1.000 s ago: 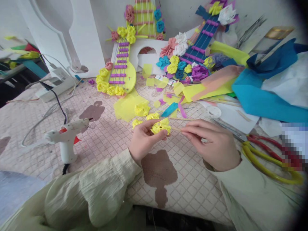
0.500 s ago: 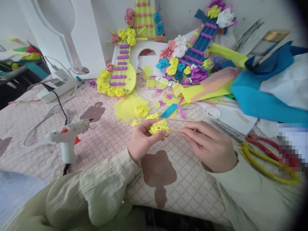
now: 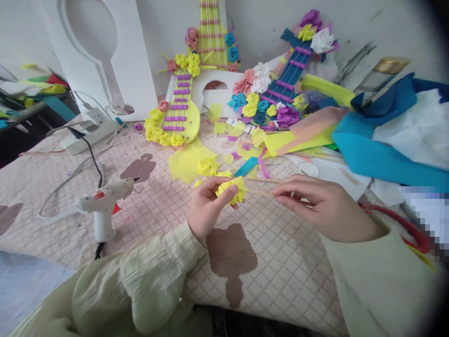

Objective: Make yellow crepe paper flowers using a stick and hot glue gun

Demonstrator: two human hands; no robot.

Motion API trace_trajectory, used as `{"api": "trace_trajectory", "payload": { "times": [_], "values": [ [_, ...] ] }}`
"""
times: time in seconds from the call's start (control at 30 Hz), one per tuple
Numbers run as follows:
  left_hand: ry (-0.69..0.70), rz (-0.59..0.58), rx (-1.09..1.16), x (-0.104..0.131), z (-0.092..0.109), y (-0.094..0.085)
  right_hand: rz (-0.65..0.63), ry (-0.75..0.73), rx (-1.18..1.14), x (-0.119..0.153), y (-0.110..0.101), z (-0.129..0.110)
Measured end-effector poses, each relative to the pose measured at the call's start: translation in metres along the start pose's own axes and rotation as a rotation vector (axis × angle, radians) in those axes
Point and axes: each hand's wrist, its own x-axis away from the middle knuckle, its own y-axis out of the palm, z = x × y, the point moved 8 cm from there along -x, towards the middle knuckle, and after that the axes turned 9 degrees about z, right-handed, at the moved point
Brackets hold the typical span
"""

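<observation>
Between the thumb and fingers of my left hand [image 3: 206, 204] is a yellow paper flower [image 3: 232, 189]. A thin wooden stick [image 3: 259, 192] runs from the flower's right side to the fingertips of my right hand [image 3: 317, 201], which pinch its far end. Just beyond my left hand, another yellow paper flower [image 3: 207, 165] lies on yellow paper sheets [image 3: 180, 161]. A second stick [image 3: 263, 179] rests on the table behind the held one, and a blue paper strip [image 3: 246, 166] lies behind that.
A white glue gun [image 3: 105, 206] stands at the left, near a power strip [image 3: 87, 135]. Flower-trimmed yellow [image 3: 191, 117] and blue [image 3: 289, 75] paper instruments are at the back. Blue paper [image 3: 372, 150] and red-handled scissors [image 3: 396, 217] are at the right.
My right hand has moved right along the stick and now holds it farther from the flower. My right forearm now covers more of the scissors. The view has shifted slightly.
</observation>
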Motion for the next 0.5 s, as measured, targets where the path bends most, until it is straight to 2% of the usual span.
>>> {"api": "trace_trajectory", "payload": {
  "times": [0.13, 0.3, 0.5],
  "values": [
    [-0.054, -0.035, 0.021, 0.001, -0.007, 0.005, -0.063, 0.023, 0.015, 0.0, -0.003, 0.004],
    [-0.102, -0.064, 0.082, 0.001, -0.016, 0.009, -0.014, -0.068, 0.118, 0.0, -0.006, -0.004],
    [-0.104, -0.116, 0.022, -0.001, -0.014, 0.014, 0.04, -0.029, 0.147, -0.001, 0.0, 0.002]
  ]
}}
